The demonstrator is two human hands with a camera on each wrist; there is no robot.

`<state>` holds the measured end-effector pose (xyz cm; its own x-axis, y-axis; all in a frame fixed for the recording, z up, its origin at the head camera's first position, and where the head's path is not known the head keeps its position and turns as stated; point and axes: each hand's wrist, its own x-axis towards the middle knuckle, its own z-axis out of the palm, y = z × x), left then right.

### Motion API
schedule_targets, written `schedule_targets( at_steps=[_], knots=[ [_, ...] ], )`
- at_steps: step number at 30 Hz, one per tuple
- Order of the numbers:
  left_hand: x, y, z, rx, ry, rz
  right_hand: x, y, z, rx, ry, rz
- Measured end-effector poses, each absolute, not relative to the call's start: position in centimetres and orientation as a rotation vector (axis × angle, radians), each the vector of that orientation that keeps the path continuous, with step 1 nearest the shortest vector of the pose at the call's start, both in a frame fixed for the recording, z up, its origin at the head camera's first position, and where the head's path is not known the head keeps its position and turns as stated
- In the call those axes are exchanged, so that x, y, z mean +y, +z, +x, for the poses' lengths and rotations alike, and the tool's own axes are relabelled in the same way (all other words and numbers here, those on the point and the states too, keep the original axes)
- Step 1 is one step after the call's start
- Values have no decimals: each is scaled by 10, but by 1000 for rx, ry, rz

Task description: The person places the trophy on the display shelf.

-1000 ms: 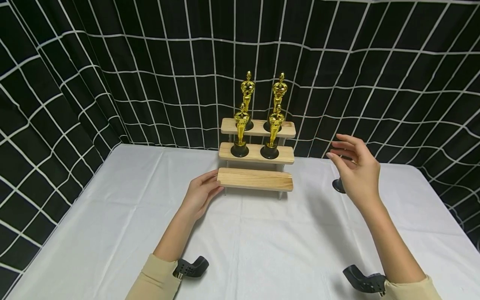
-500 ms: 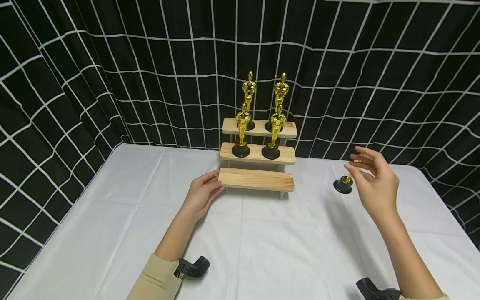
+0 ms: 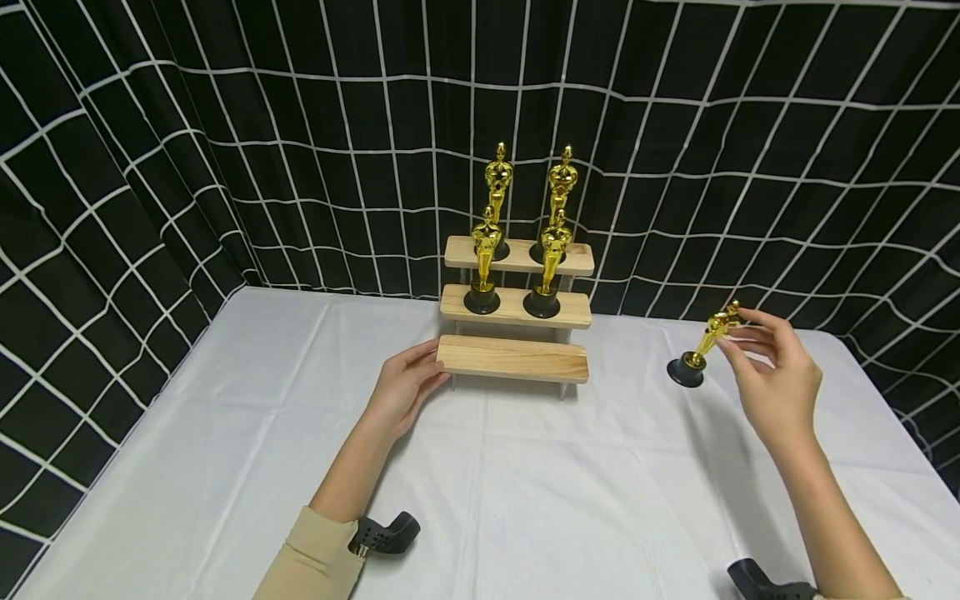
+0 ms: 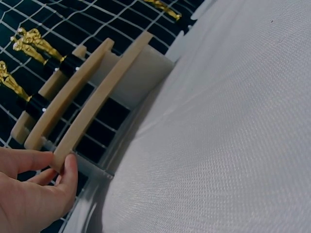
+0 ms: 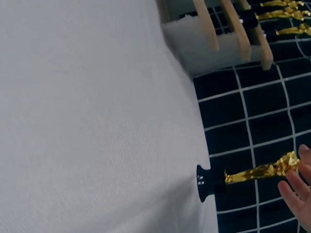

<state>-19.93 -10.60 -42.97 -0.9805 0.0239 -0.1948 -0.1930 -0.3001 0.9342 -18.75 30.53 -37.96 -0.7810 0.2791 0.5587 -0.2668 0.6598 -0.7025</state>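
Note:
My left hand point(image 3: 401, 387) pinches the left end of the lowest board of a three-step wooden display stand point(image 3: 517, 358). In the left wrist view, its thumb point(image 4: 69, 170) and fingers lie on either side of the board end. At the right, a gold trophy statuette point(image 3: 707, 340) stands upright on its round black base on the cloth. My right hand point(image 3: 783, 379) is at its upper part, fingers loosely bent and spread around the head and shoulders. In the right wrist view, fingertips point(image 5: 290, 193) overlap the statuette's top without a visible squeeze.
Two statuettes stand on the middle board point(image 3: 517, 306), such as the left one point(image 3: 486, 250), and two on the top board point(image 3: 517, 256). White cloth point(image 3: 570, 492) covers the table. A black curtain with white grid lines point(image 3: 337, 167) hangs behind and at the sides.
My right hand has moved right, from in front of the single statuette to its right side, uncovering it. The left hand keeps its hold on the stand.

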Motion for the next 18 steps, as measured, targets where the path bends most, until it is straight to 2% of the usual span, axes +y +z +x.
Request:
schedule_targets(
  at_steps=[18],
  knots=[
    [-106, -430, -200, 1782, 2411, -225, 325, -384, -215, -2402, 1053, -177]
  ],
)
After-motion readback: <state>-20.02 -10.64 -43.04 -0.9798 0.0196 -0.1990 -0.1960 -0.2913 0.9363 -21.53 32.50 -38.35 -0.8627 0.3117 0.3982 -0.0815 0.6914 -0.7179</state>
